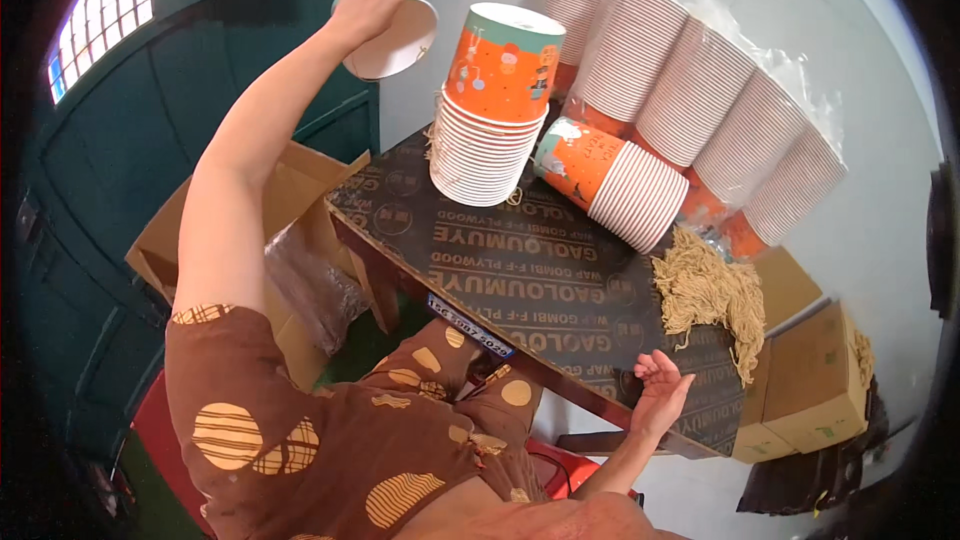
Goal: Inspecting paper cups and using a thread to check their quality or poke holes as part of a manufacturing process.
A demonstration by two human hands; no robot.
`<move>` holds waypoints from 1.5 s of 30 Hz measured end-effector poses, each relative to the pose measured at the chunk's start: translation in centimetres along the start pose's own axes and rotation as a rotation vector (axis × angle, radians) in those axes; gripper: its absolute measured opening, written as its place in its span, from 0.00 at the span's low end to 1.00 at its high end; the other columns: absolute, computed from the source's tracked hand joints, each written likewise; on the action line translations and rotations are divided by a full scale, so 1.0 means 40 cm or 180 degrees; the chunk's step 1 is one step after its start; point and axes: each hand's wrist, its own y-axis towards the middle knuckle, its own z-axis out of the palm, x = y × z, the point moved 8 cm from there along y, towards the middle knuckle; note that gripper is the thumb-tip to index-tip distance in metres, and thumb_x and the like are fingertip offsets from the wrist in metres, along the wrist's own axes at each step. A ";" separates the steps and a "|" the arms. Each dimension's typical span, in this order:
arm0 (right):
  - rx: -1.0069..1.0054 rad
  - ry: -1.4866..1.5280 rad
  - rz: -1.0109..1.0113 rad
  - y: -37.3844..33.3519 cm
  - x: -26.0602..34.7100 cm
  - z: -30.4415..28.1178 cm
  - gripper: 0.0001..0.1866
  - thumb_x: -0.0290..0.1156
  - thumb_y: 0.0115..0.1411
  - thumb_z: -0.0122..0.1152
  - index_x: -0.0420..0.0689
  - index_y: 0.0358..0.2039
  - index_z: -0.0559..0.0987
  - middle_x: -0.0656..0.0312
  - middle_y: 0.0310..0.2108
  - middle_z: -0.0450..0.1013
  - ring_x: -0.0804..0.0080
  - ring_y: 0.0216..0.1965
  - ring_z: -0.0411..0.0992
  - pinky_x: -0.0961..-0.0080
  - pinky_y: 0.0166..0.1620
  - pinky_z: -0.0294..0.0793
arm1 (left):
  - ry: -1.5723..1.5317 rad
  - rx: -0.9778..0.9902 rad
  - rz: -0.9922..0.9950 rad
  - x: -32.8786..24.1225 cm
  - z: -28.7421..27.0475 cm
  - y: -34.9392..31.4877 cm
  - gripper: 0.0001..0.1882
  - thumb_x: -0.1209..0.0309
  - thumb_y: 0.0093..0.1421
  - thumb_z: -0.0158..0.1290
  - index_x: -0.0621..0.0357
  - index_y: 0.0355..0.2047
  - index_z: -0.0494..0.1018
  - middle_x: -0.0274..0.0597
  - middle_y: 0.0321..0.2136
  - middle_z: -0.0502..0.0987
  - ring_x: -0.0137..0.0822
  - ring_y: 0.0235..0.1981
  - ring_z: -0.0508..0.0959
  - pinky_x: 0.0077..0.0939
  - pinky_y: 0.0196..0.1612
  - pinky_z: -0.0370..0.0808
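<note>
My left hand (369, 12), raised at the upper left, grips a paper tub (395, 45) by its rim. The tub's pale round opening faces me. My right hand (660, 392) hovers by the table's near right edge, fingers apart, holding nothing. To the right of the held tub, an upright stack of nested orange-and-green paper tubs (505, 65) stands bottoms up on the black table (480, 270). Beside it another stack of tubs (615, 180) lies tilted on its side. A loose heap of thin tan strands (708, 290) is on the table beyond my right hand.
Several tall stacks of tubs (695, 90) in clear plastic line the back of the table. Below on the left is an open cardboard box (160, 240) with clear plastic inside. More cardboard boxes (815, 380) stand at the right. Green doors (130, 170) are at the left.
</note>
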 end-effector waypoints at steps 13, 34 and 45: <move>-0.0048 0.0150 -0.0006 -0.008 0.003 -0.009 0.35 0.53 0.69 0.32 0.29 0.44 0.75 0.46 0.35 0.77 0.63 0.34 0.74 0.69 0.42 0.72 | 0.0038 -0.0135 0.0770 -0.309 -0.114 0.282 0.13 0.64 0.47 0.59 0.62 0.28 0.77 0.55 0.29 0.79 0.53 0.33 0.80 0.44 0.36 0.76; 0.0139 -0.0101 -0.0040 -0.006 0.006 0.005 0.22 0.40 0.68 0.46 0.30 0.45 0.75 0.49 0.36 0.77 0.68 0.35 0.73 0.72 0.44 0.71 | 0.0310 -0.0639 0.1736 -0.556 -0.184 0.123 0.03 0.71 0.51 0.51 0.57 0.25 0.69 0.36 0.22 0.70 0.32 0.24 0.76 0.23 0.23 0.74; 0.0195 -0.0236 -0.0053 -0.005 0.007 0.011 0.22 0.40 0.67 0.48 0.31 0.45 0.76 0.50 0.36 0.77 0.68 0.36 0.73 0.73 0.44 0.70 | -0.1149 0.0551 0.1725 -0.676 -0.223 0.005 0.05 0.73 0.51 0.50 0.62 0.22 0.70 0.46 0.15 0.75 0.43 0.18 0.79 0.36 0.19 0.73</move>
